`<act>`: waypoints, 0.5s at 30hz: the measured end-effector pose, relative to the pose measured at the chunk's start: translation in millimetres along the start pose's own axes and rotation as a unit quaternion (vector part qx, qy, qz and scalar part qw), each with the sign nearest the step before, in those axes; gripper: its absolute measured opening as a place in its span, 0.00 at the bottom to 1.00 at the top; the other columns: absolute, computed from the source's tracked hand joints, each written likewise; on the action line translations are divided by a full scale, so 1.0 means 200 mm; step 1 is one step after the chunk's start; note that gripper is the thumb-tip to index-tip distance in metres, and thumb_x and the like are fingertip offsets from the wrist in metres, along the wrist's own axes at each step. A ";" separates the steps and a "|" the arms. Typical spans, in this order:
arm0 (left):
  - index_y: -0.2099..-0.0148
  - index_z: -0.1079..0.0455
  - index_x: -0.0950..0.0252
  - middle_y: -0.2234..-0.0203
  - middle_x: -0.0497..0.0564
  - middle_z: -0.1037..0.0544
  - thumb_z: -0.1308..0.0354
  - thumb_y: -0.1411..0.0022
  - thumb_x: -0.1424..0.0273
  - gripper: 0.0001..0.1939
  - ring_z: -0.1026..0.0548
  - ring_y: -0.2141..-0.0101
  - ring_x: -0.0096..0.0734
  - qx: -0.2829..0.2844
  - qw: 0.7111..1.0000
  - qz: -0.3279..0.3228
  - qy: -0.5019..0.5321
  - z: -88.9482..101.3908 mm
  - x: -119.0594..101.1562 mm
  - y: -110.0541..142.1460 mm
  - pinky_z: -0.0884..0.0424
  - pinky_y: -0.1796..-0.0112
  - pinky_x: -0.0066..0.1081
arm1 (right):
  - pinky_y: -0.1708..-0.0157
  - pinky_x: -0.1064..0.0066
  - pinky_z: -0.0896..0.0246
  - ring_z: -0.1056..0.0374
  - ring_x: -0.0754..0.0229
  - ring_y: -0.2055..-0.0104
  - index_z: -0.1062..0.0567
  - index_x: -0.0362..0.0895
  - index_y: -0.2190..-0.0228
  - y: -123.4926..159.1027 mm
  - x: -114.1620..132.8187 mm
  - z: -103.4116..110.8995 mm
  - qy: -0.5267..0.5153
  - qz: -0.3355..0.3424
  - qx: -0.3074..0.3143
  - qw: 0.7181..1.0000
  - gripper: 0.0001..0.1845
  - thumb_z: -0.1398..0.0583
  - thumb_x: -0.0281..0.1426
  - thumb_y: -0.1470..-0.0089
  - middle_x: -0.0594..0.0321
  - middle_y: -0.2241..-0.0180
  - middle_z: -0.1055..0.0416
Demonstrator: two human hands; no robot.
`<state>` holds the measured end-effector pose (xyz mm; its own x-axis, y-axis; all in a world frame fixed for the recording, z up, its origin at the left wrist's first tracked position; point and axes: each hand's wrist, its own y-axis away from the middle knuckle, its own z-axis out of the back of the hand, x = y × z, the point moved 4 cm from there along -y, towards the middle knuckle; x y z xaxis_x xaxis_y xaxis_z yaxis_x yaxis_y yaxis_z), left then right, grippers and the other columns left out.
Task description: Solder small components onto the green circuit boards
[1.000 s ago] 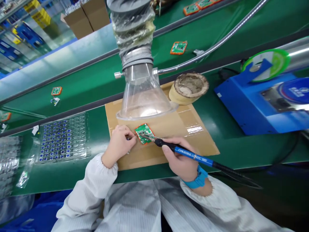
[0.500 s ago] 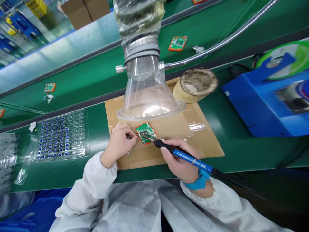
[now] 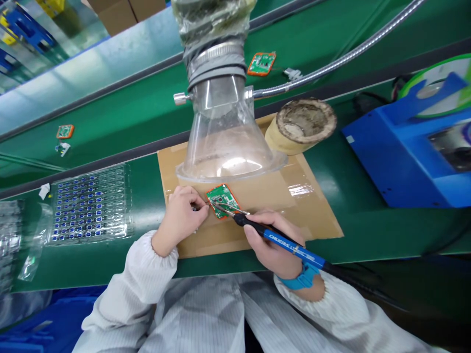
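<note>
A green circuit board [image 3: 225, 197] with an orange border lies on a cardboard sheet [image 3: 316, 215] under a clear fume hood. At its left edge, my left hand [image 3: 184, 211] is closed in a pinch on what looks like a thin wire reaching the board; small dark parts under the fingers are mostly hidden. My right hand [image 3: 275, 245] grips a blue and black soldering iron [image 3: 283, 239] like a pen, its tip on or just over the board's left part. Beside the iron runs a second thin metal tip, whose handle is hidden in the hand.
The clear hood [image 3: 228, 142] hangs close above the board. Behind it stands a cream pot [image 3: 290, 142] with a dirty rim. On the right is a blue machine [image 3: 390, 152] with a reel; on the left, a plastic tray [image 3: 127, 196] of small blue-marked parts. Another board [image 3: 262, 63] lies on the green belt [image 3: 147, 105].
Boards and white connectors on the belt have shifted left. The view has moved slightly. Both hands and the soldering iron keep almost the same position at the board.
</note>
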<state>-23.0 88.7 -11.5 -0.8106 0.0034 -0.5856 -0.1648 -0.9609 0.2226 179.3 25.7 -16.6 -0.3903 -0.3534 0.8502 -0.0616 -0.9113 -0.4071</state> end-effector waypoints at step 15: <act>0.76 0.28 0.63 0.70 0.48 0.24 0.36 0.42 0.77 0.10 0.30 0.60 0.37 0.001 1.000 0.005 0.004 0.00 0.00 0.00 0.34 0.54 0.40 | 0.68 0.68 0.30 0.27 0.61 0.69 0.25 0.47 0.62 0.02 0.00 -0.01 -0.035 0.038 0.020 0.998 0.11 0.35 0.22 0.47 0.64 0.69 0.24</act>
<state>-22.8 88.6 -11.3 -0.8079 -0.0093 -0.5893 -0.1574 -0.9602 0.2309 178.2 23.5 -19.2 -0.3266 -0.4348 0.8393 0.0030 -0.8884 -0.4590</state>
